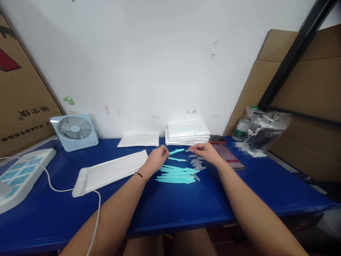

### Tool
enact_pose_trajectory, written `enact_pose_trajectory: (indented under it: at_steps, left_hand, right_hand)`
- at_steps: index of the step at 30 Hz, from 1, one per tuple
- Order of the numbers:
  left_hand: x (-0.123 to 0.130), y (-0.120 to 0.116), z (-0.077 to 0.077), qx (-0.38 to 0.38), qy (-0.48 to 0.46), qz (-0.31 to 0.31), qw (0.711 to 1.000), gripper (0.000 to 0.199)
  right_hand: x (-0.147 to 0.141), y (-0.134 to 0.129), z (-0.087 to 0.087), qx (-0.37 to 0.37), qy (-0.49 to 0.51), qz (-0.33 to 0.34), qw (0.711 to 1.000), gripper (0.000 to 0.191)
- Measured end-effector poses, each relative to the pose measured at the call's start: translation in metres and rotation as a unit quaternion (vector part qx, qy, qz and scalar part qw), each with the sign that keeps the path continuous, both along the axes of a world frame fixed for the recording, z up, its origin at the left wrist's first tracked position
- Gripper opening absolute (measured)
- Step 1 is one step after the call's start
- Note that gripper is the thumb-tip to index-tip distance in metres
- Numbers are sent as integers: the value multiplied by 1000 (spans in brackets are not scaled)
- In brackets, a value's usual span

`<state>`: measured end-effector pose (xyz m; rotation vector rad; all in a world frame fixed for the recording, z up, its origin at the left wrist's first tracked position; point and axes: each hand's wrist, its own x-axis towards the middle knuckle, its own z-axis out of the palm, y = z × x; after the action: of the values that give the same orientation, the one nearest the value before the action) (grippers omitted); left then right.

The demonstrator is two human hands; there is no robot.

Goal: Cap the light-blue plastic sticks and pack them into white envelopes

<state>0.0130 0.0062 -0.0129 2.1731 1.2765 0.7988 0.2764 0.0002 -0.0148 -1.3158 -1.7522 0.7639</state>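
A slim turquoise plastic stick, tapered at its far end, juts from the left hand above a blue tabletop, the hand's grip closed on it between thumb and fingertips. Opposite, the right hand pinches a small, clear plastic piece, its grip closed to the fingertips. The two items are near each other, but apart. Just below, more turquoise sticks lie in a loose, overlapping heap, beside a scatter of translucent, leaf-shaped pieces. Beyond stand stacked white envelopes, flat and slightly puckered; a long white envelope slants beside the left forearm. A square, pale-blue fan with a round grille and a glossy phone flank the scene, a crinkled clear bag at far right.
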Motion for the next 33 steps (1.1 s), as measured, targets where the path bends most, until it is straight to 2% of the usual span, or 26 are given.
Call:
enact_pose_trajectory:
  at_steps: [3, 6, 19, 25, 28, 31, 33]
  left_hand:
    - [-3, 4, -2, -51, -43, -8, 998, 9]
    - [-2, 6, -3, -91, -62, -14, 994, 10]
    - [-2, 5, 0, -136, -91, -25, 986, 12]
    - [2, 5, -5, -127, -76, -66, 987, 16]
    - [3, 8, -9, -93, -24, -53, 994, 18]
    - [2, 8, -9, 0, 48, -13, 999, 18]
    - [2, 4, -6, 41, 75, -17, 996, 22]
  right_hand:
    - [-4, -4, 1, -10, 92, 3, 996, 34]
    - [-8, -4, -1, -3, 138, 11, 990, 34]
    - [-12, -2, -5, 6, 147, 24, 989, 33]
    - [-28, -7, -4, -26, 94, 67, 993, 35]
    - [-27, -7, -3, -32, 55, 65, 996, 35]
    - [-15, -3, -2, -3, -36, 7, 999, 26]
    - [-4, 0, -2, 33, -121, -39, 991, 19]
